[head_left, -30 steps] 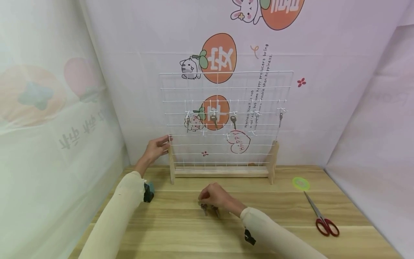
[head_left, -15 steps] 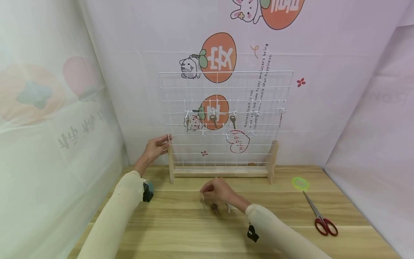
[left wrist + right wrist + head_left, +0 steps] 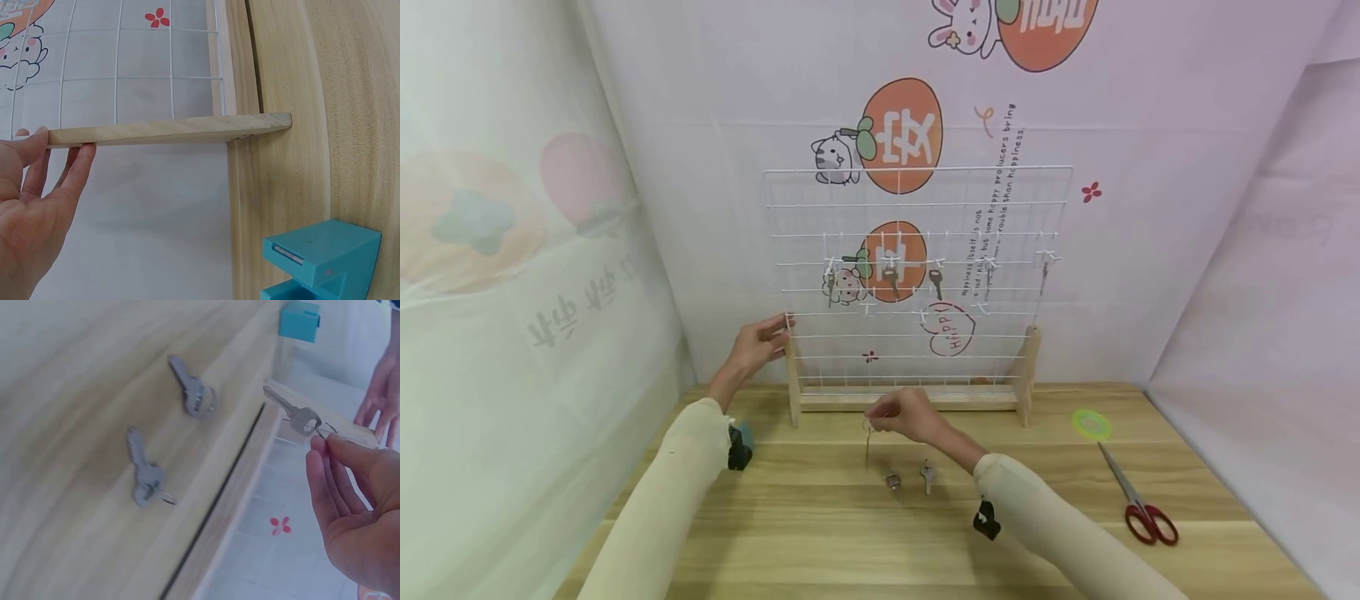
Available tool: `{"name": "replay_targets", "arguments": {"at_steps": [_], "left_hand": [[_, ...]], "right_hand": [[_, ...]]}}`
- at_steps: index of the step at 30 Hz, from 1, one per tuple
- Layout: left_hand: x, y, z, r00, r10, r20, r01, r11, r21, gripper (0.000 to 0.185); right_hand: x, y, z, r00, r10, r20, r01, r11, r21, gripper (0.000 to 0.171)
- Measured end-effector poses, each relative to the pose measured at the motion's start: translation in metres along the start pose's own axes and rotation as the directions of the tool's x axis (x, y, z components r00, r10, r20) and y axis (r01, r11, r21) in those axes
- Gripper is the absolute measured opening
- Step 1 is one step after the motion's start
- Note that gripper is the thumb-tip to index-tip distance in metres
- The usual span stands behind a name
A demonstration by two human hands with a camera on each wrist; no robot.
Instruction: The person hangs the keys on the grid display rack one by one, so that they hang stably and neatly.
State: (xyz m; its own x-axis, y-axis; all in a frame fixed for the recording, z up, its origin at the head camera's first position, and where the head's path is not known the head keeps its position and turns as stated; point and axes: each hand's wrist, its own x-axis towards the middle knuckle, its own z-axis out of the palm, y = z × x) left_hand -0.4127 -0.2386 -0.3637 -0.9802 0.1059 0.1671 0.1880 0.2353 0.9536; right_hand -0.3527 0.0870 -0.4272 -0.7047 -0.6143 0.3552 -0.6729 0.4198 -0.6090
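Note:
My left hand grips the wooden upright at the left end of a white wire grid rack, thumb on one side and fingers on the other. My right hand pinches a small metal ring between thumb and forefinger, and a silver key hangs from it above the table, in front of the rack's base bar. Two more keys with rings lie on the wood: one key and another key. Several keys hang from hooks on the grid, including a dark key.
Red-handled scissors lie at the right, below a yellow-green disc. A teal block with a slot stands beside the rack's left foot. Printed cloth rises behind the rack.
My right hand has risen from the tabletop toward the rack, lifting one key by its ring; the other two keys stay on the table. The left hand keeps its place on the upright.

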Motion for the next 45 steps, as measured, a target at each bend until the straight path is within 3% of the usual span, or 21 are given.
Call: {"name": "replay_targets", "arguments": {"at_steps": [5,10,24,45], "left_hand": [[-0.002,0.000,-0.001,1.000,-0.001,0.005,0.001,1.000,0.004,0.053],[-0.003,-0.001,-0.004,1.000,0.005,0.015,-0.005,1.000,-0.008,0.053],[-0.004,-0.002,-0.006,1.000,0.006,0.014,-0.006,1.000,-0.010,0.053],[-0.002,-0.002,-0.003,0.999,0.030,0.026,-0.029,0.999,-0.032,0.052]], "right_hand": [[0.007,-0.009,-0.015,1.000,0.009,-0.028,-0.010,1.000,-0.016,0.014],[0.017,-0.020,-0.030,0.995,0.076,-0.067,-0.075,0.997,0.013,0.016],[0.044,-0.041,-0.057,0.972,0.094,-0.214,-0.083,0.995,0.059,0.016],[0.076,-0.051,-0.075,0.885,0.113,-0.451,-0.080,0.993,0.091,0.012]]}}
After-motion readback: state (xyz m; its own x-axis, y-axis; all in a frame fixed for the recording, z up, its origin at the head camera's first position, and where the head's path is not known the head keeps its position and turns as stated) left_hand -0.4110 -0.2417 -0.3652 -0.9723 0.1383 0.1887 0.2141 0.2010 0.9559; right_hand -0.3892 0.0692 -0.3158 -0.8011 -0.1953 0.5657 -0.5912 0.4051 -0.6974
